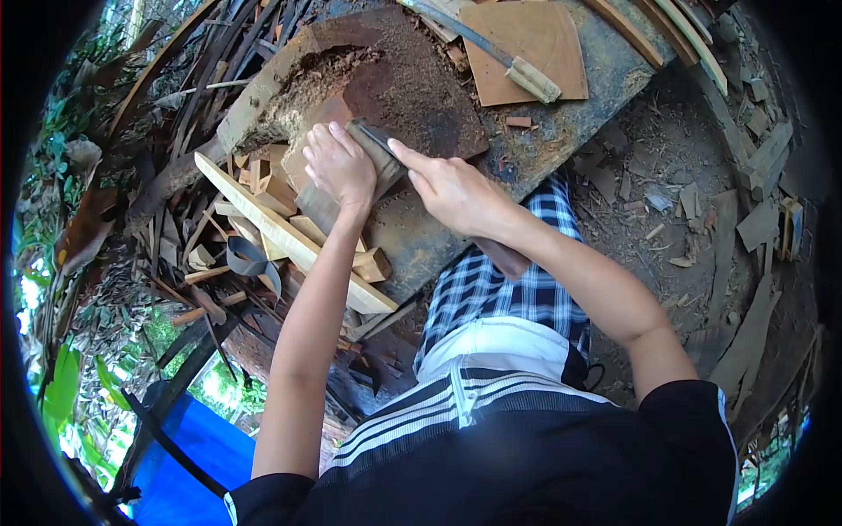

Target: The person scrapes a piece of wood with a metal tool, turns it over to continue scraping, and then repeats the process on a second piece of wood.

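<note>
My left hand [340, 168] is closed over a grey-brown piece of wood [386, 165] at the edge of a thick chopping block [412, 83]. My right hand [456, 193] grips a knife, its index finger stretched along the back of the dark blade [375, 135]. The knife's long brown handle [503, 259] runs back under my right forearm. Blade and wood meet between my two hands. A reddish wooden face [331, 111] shows just beyond my left fingertips. How far the wood reaches under my left palm is hidden.
A wooden-handled tool [533, 79] lies on a flat brown board [561, 39] on the worktable [574, 123]. A long pale strip [263, 219] and wood offcuts [276, 195] crowd the left. Curved strips [649, 35] lie upper right; scraps cover the ground. A blue sheet [197, 460] is lower left.
</note>
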Motion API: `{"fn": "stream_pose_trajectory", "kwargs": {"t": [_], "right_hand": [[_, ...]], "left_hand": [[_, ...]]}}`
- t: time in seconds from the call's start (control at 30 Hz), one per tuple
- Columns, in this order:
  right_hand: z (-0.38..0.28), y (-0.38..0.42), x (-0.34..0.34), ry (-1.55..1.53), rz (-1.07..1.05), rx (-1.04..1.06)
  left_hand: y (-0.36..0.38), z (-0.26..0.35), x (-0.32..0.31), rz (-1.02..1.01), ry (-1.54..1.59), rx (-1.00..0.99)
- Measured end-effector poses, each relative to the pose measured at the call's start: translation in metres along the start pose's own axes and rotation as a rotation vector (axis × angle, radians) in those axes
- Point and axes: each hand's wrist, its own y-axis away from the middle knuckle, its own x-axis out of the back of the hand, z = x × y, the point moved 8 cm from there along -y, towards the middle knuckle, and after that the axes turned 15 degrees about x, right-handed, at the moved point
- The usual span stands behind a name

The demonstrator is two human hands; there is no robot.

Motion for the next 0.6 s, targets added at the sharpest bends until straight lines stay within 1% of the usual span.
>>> {"fn": "stream_pose_trajectory", "kwargs": {"t": [0.1, 0.17, 0.23, 0.3, 0.33, 0.37, 0.43, 0.47, 0.57, 0.6], "right_hand": [[-0.007, 0.015, 0.003, -0.006, -0.017, 0.025], [-0.002, -0.002, 0.004, -0.012, -0.016, 0.045], [0.000, -0.010, 0.001, -0.018, -0.001, 0.080], [-0.004, -0.005, 0.002, 0.016, 0.067, 0.132], [-0.002, 0.005, -0.002, 0.005, -0.052, 0.018], [0.000, 0.004, -0.003, 0.004, -0.053, 0.018], [-0.010, 0.000, 0.003, -0.017, 0.037, 0.094], [-0.005, -0.008, 0.003, -0.038, -0.040, 0.014], [-0.003, -0.018, 0.004, 0.000, -0.027, -0.016], [-0.001, -0.011, 0.000, 0.019, 0.006, 0.049]], "left_hand": [[0.003, -0.004, 0.000, 0.003, 0.001, 0.008], [0.003, -0.003, 0.000, -0.024, -0.015, 0.013], [0.003, -0.004, 0.001, 0.000, -0.005, 0.011], [0.004, -0.003, 0.001, 0.014, 0.004, 0.003], [0.002, -0.003, 0.000, 0.014, 0.001, 0.002], [0.002, -0.005, -0.002, 0.012, -0.005, 0.007], [0.003, -0.006, -0.004, -0.019, -0.022, 0.014], [0.002, -0.005, -0.003, -0.033, -0.032, 0.013], [0.003, -0.003, 0.001, 0.008, 0.010, 0.011], [0.002, -0.002, 0.000, 0.009, 0.011, 0.009]]}}
